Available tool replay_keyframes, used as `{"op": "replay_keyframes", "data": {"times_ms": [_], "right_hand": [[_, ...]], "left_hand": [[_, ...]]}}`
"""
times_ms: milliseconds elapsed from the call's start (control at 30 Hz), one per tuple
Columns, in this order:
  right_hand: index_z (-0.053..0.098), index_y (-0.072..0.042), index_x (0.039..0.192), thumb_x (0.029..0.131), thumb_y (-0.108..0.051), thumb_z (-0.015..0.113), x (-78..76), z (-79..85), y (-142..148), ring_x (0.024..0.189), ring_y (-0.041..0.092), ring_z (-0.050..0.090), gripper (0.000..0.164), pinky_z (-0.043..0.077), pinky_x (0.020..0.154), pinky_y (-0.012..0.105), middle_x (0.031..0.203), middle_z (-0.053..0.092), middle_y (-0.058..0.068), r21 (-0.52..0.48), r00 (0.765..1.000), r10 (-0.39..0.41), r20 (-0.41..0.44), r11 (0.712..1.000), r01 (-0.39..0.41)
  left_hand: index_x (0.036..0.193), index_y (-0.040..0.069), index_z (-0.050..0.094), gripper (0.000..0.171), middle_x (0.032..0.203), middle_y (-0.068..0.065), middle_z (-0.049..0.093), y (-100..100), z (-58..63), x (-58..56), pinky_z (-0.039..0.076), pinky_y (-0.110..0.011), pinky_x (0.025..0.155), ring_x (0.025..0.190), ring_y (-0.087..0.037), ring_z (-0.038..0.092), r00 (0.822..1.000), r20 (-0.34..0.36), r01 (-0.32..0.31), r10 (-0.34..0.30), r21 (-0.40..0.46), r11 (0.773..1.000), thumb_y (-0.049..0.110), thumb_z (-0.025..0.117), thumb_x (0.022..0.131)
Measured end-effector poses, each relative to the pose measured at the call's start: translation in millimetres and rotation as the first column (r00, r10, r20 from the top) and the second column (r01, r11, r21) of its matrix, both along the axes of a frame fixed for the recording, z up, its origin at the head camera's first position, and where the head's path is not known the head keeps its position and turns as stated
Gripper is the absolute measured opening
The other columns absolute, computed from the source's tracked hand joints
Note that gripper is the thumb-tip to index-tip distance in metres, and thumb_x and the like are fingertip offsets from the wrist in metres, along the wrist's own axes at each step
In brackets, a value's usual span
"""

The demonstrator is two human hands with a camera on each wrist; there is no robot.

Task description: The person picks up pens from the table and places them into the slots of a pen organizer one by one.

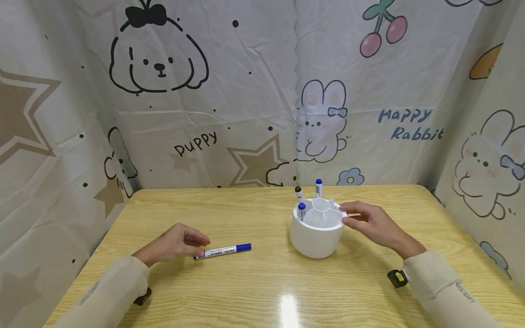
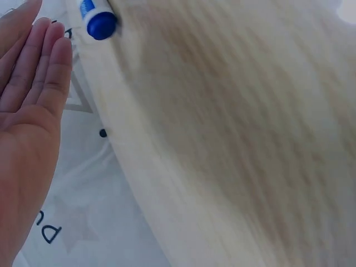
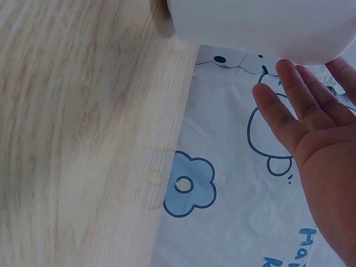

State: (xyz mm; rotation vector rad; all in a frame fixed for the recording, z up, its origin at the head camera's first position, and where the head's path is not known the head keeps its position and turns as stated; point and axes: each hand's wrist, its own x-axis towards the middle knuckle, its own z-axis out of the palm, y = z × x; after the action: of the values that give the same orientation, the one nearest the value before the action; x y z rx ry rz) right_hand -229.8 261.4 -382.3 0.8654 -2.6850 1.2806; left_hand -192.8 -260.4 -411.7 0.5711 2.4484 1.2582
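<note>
A blue-capped whiteboard marker [image 1: 223, 250] lies on the table; its left end is partly hidden by my left hand [image 1: 180, 241]. The fingers extend loosely over that end, and in the left wrist view the marker's blue tip [image 2: 102, 25] shows beside my straight fingers. My right hand [image 1: 371, 223] touches the right rim of a round white pen holder [image 1: 316, 241] with its thumb and fingertips. Those fingers [image 3: 278, 114] look nearly straight against the holder's wall in the right wrist view. Several markers stand in the holder, including a blue-capped marker [image 1: 301, 210] and a black-capped marker [image 1: 299, 193].
A wooden table [image 1: 262, 291] carries everything. Behind it hangs a printed curtain [image 1: 254, 91], which also runs along both sides. Black wrist cameras sit at the two cuffs, one a black camera [image 1: 397, 278] by the right sleeve.
</note>
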Motion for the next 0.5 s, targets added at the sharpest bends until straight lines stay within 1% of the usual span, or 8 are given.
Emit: {"op": "replay_keyframes", "data": {"times_ms": [167,333,500], "right_hand": [[0.067,-0.001,0.124,0.097,-0.009,0.066,-0.1,0.1,0.1,0.111,0.034,0.064,0.028,0.055,0.086,0.024,0.131,0.062,0.019,0.004,1.0,0.004,0.001,1.0,-0.004],[0.067,-0.001,0.125,0.098,-0.01,0.066,0.3,0.4,0.0,0.112,0.037,0.064,0.028,0.054,0.087,0.022,0.132,0.062,0.019,0.011,1.0,-0.001,0.011,1.0,0.001],[0.066,-0.001,0.125,0.098,-0.01,0.066,0.6,0.4,0.0,0.112,0.037,0.064,0.029,0.054,0.087,0.022,0.133,0.061,0.019,0.012,1.0,0.001,0.015,1.0,-0.001]], "left_hand": [[0.109,-0.006,0.073,0.031,0.105,-0.014,0.073,-4.0,-4.9,3.3,0.057,-0.026,0.078,0.094,-0.023,0.069,1.0,0.017,-0.02,0.02,-0.004,1.0,0.007,0.082,0.082],[0.107,-0.008,0.072,0.029,0.104,-0.015,0.073,-4.5,-4.9,7.2,0.058,-0.026,0.077,0.092,-0.023,0.069,1.0,0.019,-0.022,0.022,-0.006,1.0,0.001,0.081,0.081],[0.104,-0.007,0.074,0.024,0.1,-0.014,0.073,-4.7,-5.4,9.2,0.058,-0.027,0.072,0.088,-0.023,0.069,0.999,0.04,-0.029,0.03,-0.013,0.999,-0.004,0.08,0.08]]}}
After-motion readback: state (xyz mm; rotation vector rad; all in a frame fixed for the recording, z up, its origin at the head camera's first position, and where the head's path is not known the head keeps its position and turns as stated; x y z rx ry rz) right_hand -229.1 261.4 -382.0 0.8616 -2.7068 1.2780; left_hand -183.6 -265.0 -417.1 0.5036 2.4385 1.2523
